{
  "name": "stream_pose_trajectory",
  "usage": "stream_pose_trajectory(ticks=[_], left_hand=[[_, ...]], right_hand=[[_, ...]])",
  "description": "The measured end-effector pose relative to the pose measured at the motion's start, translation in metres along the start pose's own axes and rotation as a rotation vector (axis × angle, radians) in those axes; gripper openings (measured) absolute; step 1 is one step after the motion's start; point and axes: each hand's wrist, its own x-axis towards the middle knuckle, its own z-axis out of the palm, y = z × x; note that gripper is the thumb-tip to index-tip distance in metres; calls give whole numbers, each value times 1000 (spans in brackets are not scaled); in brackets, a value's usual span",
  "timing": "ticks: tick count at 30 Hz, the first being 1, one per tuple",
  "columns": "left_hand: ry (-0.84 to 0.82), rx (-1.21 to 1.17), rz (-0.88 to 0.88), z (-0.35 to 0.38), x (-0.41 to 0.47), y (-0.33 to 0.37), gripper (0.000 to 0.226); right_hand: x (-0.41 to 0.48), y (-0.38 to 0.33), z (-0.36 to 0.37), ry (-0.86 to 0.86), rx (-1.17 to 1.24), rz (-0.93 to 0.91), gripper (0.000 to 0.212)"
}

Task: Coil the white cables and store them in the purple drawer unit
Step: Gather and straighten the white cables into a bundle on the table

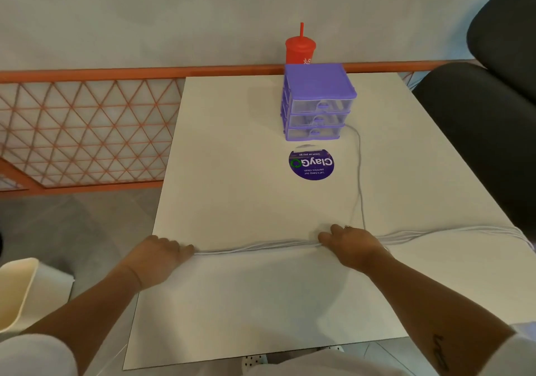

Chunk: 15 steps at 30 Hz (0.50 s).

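Note:
A bundle of white cables (255,248) lies stretched sideways across the white table (237,195). My left hand (158,255) is closed on the bundle's left end at the table's left edge. My right hand (349,240) grips the bundle further right. Past that hand the strands run on to the table's right edge (464,232). One single white strand (360,172) leads from the bundle up to the purple drawer unit (317,101). That unit stands at the far side, with three clear drawers, all pushed in.
A red cup with a straw (300,49) stands behind the drawer unit. A round purple sticker (311,163) is on the table in front of it. Dark seats (487,132) flank the right side. An orange lattice railing (87,132) and a cream bin (17,291) are at left.

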Motion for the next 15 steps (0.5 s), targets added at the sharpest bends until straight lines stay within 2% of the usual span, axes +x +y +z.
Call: stream_pose_trajectory(ticks=[2,3,6,8,9,13,15], left_hand=[[-37,3,-65,2,3,4,52],[-100,26,-36,2,3,5,52],[-3,12,-58,14,6,6,53],[-125,58,-66,-1,4,9,53],[-121,73,-77,-6,4,11,45],[-213,4,-184,-5,5,18,57],[-216,-24,-236,-3,4,18,58]], right_hand=[[-2,1,1,-3,13,3,34],[-4,2,1,-2,22,10,33],[-9,9,4,-7,56,56,34],[-12,18,6,-4,106,100,36],[-14,23,8,-5,140,119,38],[-24,47,13,-33,301,164,41],[-30,61,11,-11,436,232,33]])
